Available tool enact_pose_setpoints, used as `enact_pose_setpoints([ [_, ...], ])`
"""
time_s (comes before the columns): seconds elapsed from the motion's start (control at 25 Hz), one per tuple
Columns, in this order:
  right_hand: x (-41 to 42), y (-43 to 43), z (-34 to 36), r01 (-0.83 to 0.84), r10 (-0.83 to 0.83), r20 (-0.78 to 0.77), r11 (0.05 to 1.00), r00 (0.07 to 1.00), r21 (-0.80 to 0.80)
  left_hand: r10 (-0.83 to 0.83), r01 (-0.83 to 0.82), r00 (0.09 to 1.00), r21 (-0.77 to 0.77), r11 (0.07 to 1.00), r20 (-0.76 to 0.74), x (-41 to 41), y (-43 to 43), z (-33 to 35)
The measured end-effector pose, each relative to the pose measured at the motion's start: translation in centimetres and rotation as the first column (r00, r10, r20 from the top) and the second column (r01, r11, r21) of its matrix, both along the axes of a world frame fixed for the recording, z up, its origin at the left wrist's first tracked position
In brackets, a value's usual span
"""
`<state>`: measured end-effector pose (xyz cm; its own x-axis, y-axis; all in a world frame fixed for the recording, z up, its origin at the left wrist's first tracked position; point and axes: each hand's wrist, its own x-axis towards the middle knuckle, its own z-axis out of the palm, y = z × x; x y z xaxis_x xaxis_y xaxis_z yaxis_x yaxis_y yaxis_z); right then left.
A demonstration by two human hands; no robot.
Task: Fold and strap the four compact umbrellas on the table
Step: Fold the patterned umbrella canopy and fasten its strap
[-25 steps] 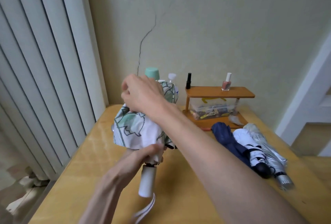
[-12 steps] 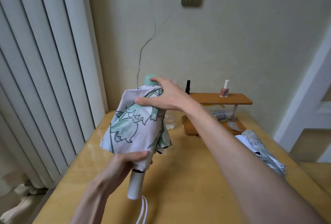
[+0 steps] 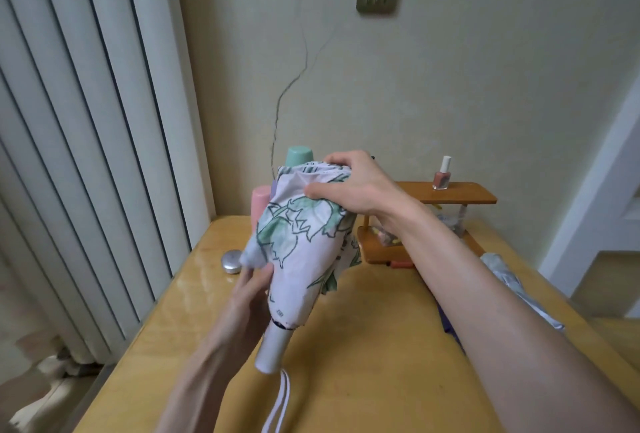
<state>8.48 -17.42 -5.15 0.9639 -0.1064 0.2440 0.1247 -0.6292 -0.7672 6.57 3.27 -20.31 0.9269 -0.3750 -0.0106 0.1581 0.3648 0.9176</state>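
I hold a compact umbrella (image 3: pixel 298 252) with pale lilac cloth and green leaf print up over the wooden table (image 3: pixel 363 363), tip away from me. Its white handle (image 3: pixel 272 349) points down towards me, with a white wrist cord (image 3: pixel 277 408) hanging from it. My right hand (image 3: pixel 349 187) grips the bunched cloth at the far end. My left hand (image 3: pixel 251 294) holds the lower left side of the cloth, its fingers partly hidden behind the fabric. A silver folded umbrella (image 3: pixel 512 283) lies at the right, mostly hidden by my right forearm, with a sliver of dark blue cloth (image 3: pixel 448 323) beside it.
A small wooden shelf (image 3: pixel 453 192) with a nail polish bottle (image 3: pixel 442 174) stands at the back right. A mint cup (image 3: pixel 299 155), a pink cup (image 3: pixel 259 202) and a round silver tin (image 3: pixel 232 261) sit at the back left. Vertical blinds (image 3: pixel 86 155) border the left edge.
The umbrella has tilted and risen a little, with the cloth drawn tighter. My left hand has moved from the neck above the handle up to the cloth's left side. The view tipped upward.
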Motion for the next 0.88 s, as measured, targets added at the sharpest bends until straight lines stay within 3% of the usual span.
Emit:
enact_pose_setpoints([
  [0.08, -0.4, -0.2, 0.1, 0.036, -0.036, 0.075, 0.999, 0.997, 0.005, 0.336, -0.346, 0.937, 0.115, 0.931, 0.092, 0.9, -0.4, -1.0],
  [0.16, -0.8, 0.1, 0.1, 0.104, -0.096, 0.157, 0.993, 0.983, -0.047, 0.633, -0.721, 0.654, 0.087, 0.688, 0.415, -0.1, -0.8, -0.1],
  [0.2, -1.0, 0.4, 0.1, 0.143, -0.127, 0.189, 0.987, 0.974, -0.072, 0.625, -0.776, 0.517, 0.013, 0.631, 0.585, -0.8, -1.4, 0.5],
  [0.24, -1.1, 0.7, 0.0, 0.171, -0.152, 0.212, 0.982, 0.965, -0.077, 0.513, -0.773, 0.422, 0.001, 0.634, 0.747, -1.5, -2.4, 1.0],
  [0.28, -1.2, 1.1, -0.2, 0.191, -0.171, 0.224, 0.979, 0.96, -0.072, 0.354, -0.745, 0.383, 0.059, 0.664, 0.853, -2.1, -3.4, 1.2],
  [0.36, -1.4, 2.0, -0.6, 0.215, -0.195, 0.223, 0.974, 0.955, -0.067, 0.109, -0.729, 0.393, 0.236, 0.643, 0.913, -2.1, -5.0, 0.4],
  [0.4, -1.5, 2.5, -0.9, 0.229, -0.208, 0.222, 0.971, 0.953, -0.073, 0.096, -0.723, 0.436, 0.285, 0.629, 0.895, -2.0, -5.2, -0.1],
  [0.56, -1.8, 4.3, -1.7, 0.238, -0.213, 0.248, 0.968, 0.945, -0.076, 0.277, -0.632, 0.637, 0.282, 0.722, 0.72, -1.9, -4.2, -0.5],
  [0.68, -1.8, 4.7, -1.9, 0.174, -0.148, 0.235, 0.98, 0.961, -0.095, 0.235, -0.43, 0.771, 0.213, 0.877, 0.593, -1.2, -3.5, -0.5],
  [0.76, -2.1, 4.7, -2.0, 0.124, -0.093, 0.212, 0.983, 0.973, -0.137, 0.193, -0.357, 0.812, 0.206, 0.911, 0.551, -0.7, -3.3, -0.8],
  [0.88, -2.3, 4.5, -1.5, 0.047, -0.017, 0.168, 0.983, 0.986, -0.176, 0.23, -0.375, 0.829, 0.202, 0.905, 0.51, -0.8, -3.6, -1.0],
])
